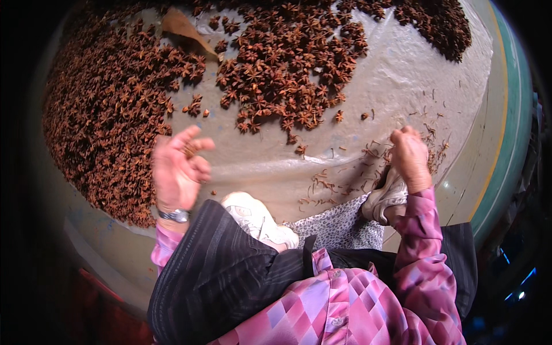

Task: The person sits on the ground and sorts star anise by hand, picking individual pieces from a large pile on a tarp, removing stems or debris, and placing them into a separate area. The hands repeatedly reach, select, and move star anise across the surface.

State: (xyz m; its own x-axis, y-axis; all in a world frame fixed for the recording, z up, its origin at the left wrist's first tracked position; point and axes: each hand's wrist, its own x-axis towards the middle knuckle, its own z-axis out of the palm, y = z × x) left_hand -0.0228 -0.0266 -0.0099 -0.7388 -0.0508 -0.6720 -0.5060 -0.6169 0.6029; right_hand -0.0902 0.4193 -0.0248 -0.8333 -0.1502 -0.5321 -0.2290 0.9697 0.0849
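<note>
My left hand (180, 166) is palm up with bent, parted fingers, slightly blurred, at the right edge of a large heap of star anise (103, 116). A small brown piece, seemingly star anise (189, 151), lies among its fingers. Across the sheet, my right hand (409, 151) has its thumb and fingertips drawn together above scattered thin brown stems (375, 151); whether it pinches something cannot be seen. Ahead, between the hands, a looser pile of star anise (289, 73) lies on the plastic sheet (267, 159), with a few single pods near its lower edge.
A curved brown piece (187, 32) lies between the piles. More star anise (435, 26) is heaped at the top right. My white shoes (254, 217) rest at the sheet's near side, with a patterned cloth (336, 222) between them. A green floor band (511, 116) curves along the right.
</note>
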